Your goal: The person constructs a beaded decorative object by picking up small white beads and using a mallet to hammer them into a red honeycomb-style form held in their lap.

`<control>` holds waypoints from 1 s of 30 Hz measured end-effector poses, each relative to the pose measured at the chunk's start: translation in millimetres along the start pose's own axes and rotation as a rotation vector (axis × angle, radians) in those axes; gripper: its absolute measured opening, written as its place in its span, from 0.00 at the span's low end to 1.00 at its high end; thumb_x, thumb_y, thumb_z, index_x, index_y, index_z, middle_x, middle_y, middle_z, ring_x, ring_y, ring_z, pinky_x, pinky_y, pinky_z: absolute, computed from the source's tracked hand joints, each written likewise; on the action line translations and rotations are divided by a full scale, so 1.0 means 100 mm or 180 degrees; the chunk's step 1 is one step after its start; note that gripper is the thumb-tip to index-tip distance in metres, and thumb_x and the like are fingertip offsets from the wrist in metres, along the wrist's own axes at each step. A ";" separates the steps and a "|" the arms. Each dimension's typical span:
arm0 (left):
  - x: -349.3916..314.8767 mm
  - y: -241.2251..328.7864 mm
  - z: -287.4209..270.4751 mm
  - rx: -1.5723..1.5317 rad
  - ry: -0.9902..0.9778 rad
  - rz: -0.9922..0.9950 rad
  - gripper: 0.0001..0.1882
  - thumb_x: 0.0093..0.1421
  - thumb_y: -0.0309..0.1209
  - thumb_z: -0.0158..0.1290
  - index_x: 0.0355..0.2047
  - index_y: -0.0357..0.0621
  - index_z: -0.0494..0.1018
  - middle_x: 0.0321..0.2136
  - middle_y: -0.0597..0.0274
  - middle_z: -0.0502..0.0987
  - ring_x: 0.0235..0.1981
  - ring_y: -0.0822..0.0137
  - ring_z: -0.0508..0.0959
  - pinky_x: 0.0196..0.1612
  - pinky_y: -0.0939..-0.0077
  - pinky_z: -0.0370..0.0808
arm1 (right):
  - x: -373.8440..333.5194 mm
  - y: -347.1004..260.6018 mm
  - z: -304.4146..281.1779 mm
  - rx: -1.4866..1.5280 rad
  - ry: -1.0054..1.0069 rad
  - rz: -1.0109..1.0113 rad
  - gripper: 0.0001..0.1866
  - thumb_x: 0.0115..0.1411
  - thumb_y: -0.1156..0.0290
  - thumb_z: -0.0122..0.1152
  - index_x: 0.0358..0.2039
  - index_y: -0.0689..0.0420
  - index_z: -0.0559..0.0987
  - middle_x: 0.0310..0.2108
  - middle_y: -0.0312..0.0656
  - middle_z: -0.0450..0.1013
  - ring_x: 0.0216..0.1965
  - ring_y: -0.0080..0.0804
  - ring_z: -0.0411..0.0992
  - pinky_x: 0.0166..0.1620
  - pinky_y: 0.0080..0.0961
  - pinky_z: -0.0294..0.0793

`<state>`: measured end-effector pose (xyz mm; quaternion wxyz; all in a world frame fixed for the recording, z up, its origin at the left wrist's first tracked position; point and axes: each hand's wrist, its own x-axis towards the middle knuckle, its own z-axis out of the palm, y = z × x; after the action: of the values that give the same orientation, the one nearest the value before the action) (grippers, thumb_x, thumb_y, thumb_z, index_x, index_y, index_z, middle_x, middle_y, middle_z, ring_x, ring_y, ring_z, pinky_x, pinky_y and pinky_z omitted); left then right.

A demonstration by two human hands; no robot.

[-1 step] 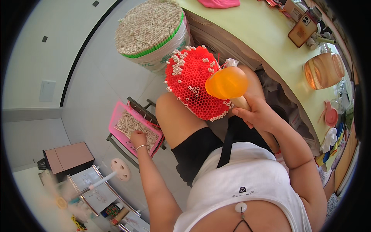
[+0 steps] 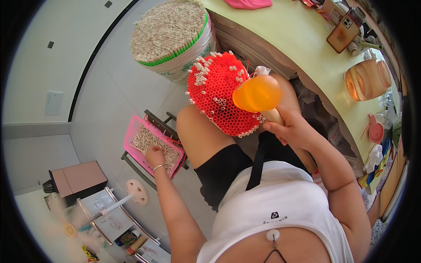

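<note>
My right hand (image 2: 289, 128) is closed round the pale handle of a mallet (image 2: 258, 94) with a translucent orange head. The mallet head hangs over the right side of a red honeycomb-like holder (image 2: 210, 94), which rests at my lap. Short white tubes stand in some of the holder's holes, mostly round its edge; many holes are bare. My left hand (image 2: 155, 155), a bracelet at its wrist, reaches into a pink basket (image 2: 133, 126) of loose short white sticks (image 2: 142, 139). Its fingers are curled down among them, and their tips are hidden.
A dark stool frame (image 2: 153, 119) supports the basket. Behind the holder stands a large bundle of white sticks (image 2: 169, 33) in a green-edged wrap. At the right, a pale yellow table (image 2: 302, 50) bears a phone (image 2: 343, 35), a glass jar (image 2: 367, 80) and a pink scoop (image 2: 376, 130).
My left hand has shifted slightly up and to the left inside the basket. The mallet and my right hand have barely moved.
</note>
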<state>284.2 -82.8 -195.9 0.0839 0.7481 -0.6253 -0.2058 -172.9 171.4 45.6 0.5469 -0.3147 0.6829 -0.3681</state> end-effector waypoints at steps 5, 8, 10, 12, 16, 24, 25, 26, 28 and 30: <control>-1.06 1.90 -0.83 -0.3170 -0.0425 0.1084 0.08 0.59 0.17 0.58 0.39 0.33 0.76 0.31 0.59 0.82 0.29 0.72 0.80 0.33 0.81 0.76 | 0.00 -0.01 -0.02 0.0176 0.0006 0.0212 0.16 0.68 0.64 0.61 0.48 0.61 0.72 0.23 0.32 0.67 0.16 0.17 0.64 0.21 0.18 0.67; -1.56 2.66 -0.83 -0.3489 -0.0845 0.1582 0.08 0.59 0.17 0.59 0.39 0.33 0.78 0.31 0.62 0.81 0.32 0.73 0.78 0.40 0.80 0.76 | 0.01 0.03 -0.03 0.0218 -0.0025 0.0143 0.16 0.68 0.64 0.60 0.48 0.61 0.72 0.22 0.32 0.67 0.16 0.17 0.64 0.21 0.18 0.67; -1.61 2.84 -0.67 -0.2580 -0.0401 0.2426 0.07 0.56 0.18 0.61 0.36 0.36 0.80 0.31 0.62 0.81 0.36 0.70 0.78 0.43 0.77 0.75 | 0.01 0.04 -0.03 0.0242 -0.0064 0.0095 0.16 0.68 0.64 0.61 0.48 0.61 0.72 0.22 0.32 0.67 0.16 0.17 0.64 0.21 0.18 0.67; -1.59 2.93 -0.56 -0.1967 0.0044 0.2879 0.06 0.54 0.19 0.62 0.34 0.38 0.81 0.30 0.61 0.81 0.37 0.66 0.78 0.44 0.74 0.74 | 0.02 0.06 -0.03 0.0234 -0.0089 0.0017 0.16 0.67 0.64 0.61 0.48 0.61 0.72 0.22 0.32 0.67 0.16 0.18 0.65 0.21 0.18 0.67; -1.60 2.98 -0.47 -0.1480 0.0127 0.3168 0.07 0.51 0.21 0.64 0.32 0.39 0.82 0.29 0.58 0.79 0.37 0.60 0.77 0.44 0.70 0.73 | 0.02 0.06 -0.05 0.0236 -0.0092 -0.0042 0.17 0.67 0.63 0.62 0.47 0.62 0.72 0.21 0.33 0.67 0.16 0.19 0.65 0.21 0.19 0.67; -1.60 3.03 -0.45 -0.0817 0.0588 0.3675 0.07 0.50 0.22 0.64 0.32 0.41 0.80 0.28 0.57 0.80 0.36 0.57 0.77 0.42 0.68 0.74 | 0.03 0.10 -0.06 0.0274 -0.0105 -0.0009 0.17 0.67 0.63 0.62 0.46 0.62 0.71 0.21 0.34 0.67 0.16 0.20 0.65 0.22 0.19 0.68; -1.60 3.04 -0.46 -0.0675 0.0667 0.3838 0.07 0.50 0.22 0.64 0.31 0.42 0.80 0.27 0.57 0.80 0.36 0.56 0.78 0.42 0.67 0.74 | 0.03 0.08 -0.06 0.0253 -0.0101 -0.0008 0.17 0.67 0.63 0.62 0.46 0.62 0.71 0.22 0.34 0.67 0.16 0.20 0.65 0.22 0.19 0.68; -1.60 3.03 -0.46 -0.0693 0.0620 0.3815 0.07 0.50 0.22 0.64 0.31 0.42 0.80 0.27 0.57 0.80 0.36 0.56 0.78 0.43 0.67 0.73 | 0.02 0.07 -0.05 0.0231 -0.0098 -0.0007 0.17 0.66 0.63 0.62 0.46 0.62 0.71 0.22 0.34 0.68 0.16 0.20 0.65 0.22 0.19 0.68; -1.59 3.03 -0.47 -0.0733 0.0548 0.3775 0.07 0.50 0.22 0.64 0.30 0.42 0.79 0.28 0.57 0.80 0.36 0.55 0.78 0.44 0.66 0.73 | 0.02 0.07 -0.03 0.0065 -0.0045 -0.0046 0.18 0.66 0.63 0.63 0.46 0.63 0.71 0.22 0.35 0.68 0.16 0.20 0.66 0.21 0.19 0.68; -1.63 3.02 -0.52 -0.0709 0.0421 0.3604 0.07 0.50 0.22 0.63 0.30 0.42 0.79 0.28 0.58 0.81 0.36 0.55 0.79 0.45 0.65 0.73 | -0.01 -0.02 0.01 -0.0064 -0.0020 0.0015 0.18 0.66 0.63 0.63 0.46 0.63 0.72 0.23 0.36 0.69 0.17 0.20 0.66 0.22 0.19 0.69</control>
<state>12.1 6.5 0.0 0.2980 0.2950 -0.8960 -0.1462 -171.4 171.3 47.9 0.5468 -0.3197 0.6856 -0.3588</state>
